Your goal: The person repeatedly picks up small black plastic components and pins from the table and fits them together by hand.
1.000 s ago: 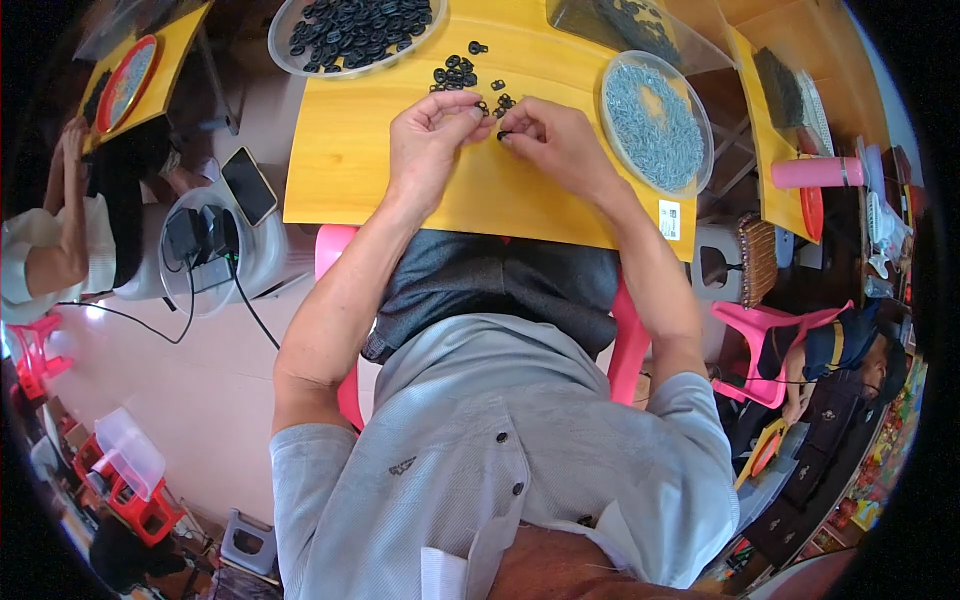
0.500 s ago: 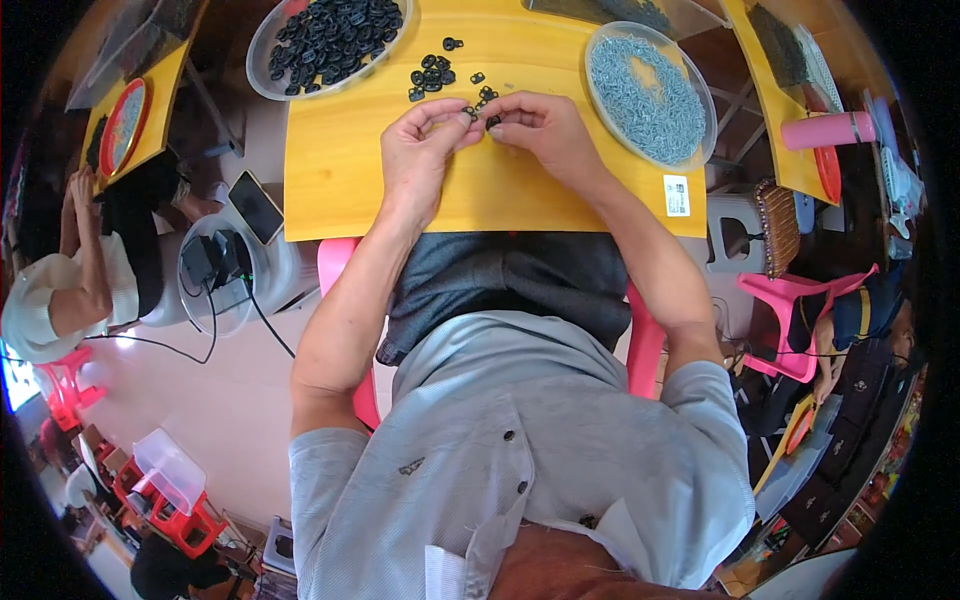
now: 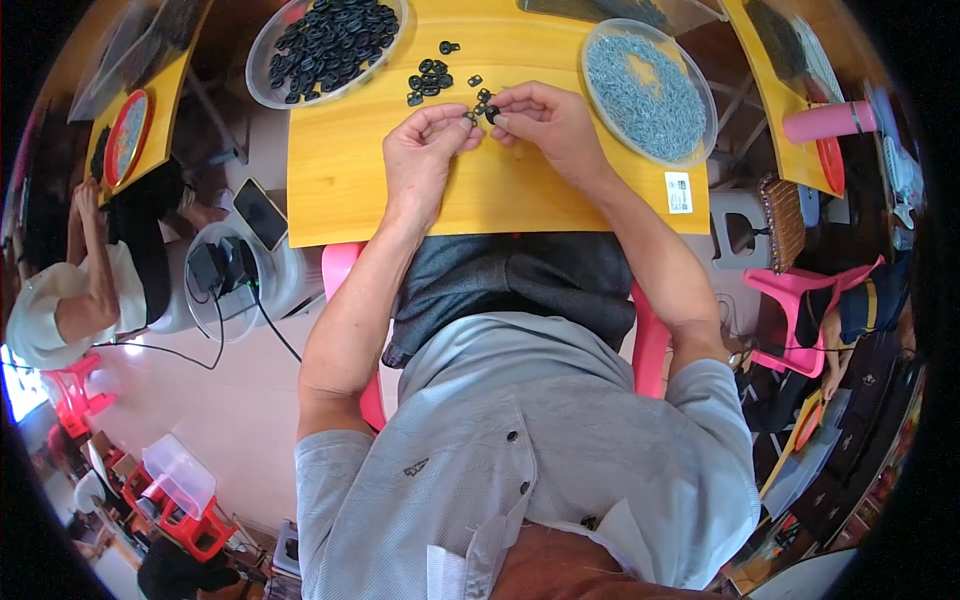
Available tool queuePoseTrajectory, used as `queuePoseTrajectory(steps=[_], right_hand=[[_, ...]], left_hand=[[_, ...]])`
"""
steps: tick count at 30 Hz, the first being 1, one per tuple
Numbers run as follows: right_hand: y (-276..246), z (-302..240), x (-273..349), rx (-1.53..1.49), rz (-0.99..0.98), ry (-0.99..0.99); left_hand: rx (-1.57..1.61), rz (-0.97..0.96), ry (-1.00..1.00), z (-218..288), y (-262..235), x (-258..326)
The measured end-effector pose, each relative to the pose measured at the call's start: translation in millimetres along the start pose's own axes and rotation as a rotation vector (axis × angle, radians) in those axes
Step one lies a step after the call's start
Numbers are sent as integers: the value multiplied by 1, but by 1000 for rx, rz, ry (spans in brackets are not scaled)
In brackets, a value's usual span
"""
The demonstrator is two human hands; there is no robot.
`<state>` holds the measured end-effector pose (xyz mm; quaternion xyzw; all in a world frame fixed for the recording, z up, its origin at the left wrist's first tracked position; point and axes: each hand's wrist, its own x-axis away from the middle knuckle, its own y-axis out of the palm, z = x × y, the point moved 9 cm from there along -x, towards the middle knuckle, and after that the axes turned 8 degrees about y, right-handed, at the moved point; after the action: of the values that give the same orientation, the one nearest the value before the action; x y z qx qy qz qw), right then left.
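Observation:
My left hand (image 3: 425,160) is closed in a pinch over the yellow table (image 3: 385,215), with a small black piece (image 3: 470,118) at its fingertips. Close beside it, my right hand (image 3: 552,128) pinches a round black plastic piece (image 3: 492,115) between thumb and forefinger. The two sets of fingertips nearly meet. Just beyond them lie a few small black link-like pieces (image 3: 484,95), partly hidden by the fingers. Farther up is a cluster of loose black plastic pieces (image 3: 428,80).
A clear tub of black pieces (image 3: 330,50) stands at the far left of the table. At the right is a round tub of small silvery-blue metal parts (image 3: 640,110). A white label (image 3: 678,193) sticks near the front right corner. Other people work at tables on both sides.
My right fingers have shifted slightly, and the round black piece in them shows more fully. My left hand keeps its pinch. The whole view has shifted a little.

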<state>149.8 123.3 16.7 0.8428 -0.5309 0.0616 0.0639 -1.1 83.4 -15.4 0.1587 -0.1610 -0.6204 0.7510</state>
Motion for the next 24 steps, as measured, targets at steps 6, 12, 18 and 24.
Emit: queuePoseTrajectory(steps=[6, 12, 18, 24], right_hand=[[0, 1, -1, 14, -1, -3], [-1, -2, 1, 33, 11, 29], [-4, 2, -1, 61, 19, 29], [0, 2, 0, 48, 13, 48]], left_hand=[[-35, -5, 7, 0, 2, 0], [-42, -12, 11, 0, 2, 0], [-45, -16, 13, 0, 3, 0], [-53, -13, -2, 0, 2, 1]])
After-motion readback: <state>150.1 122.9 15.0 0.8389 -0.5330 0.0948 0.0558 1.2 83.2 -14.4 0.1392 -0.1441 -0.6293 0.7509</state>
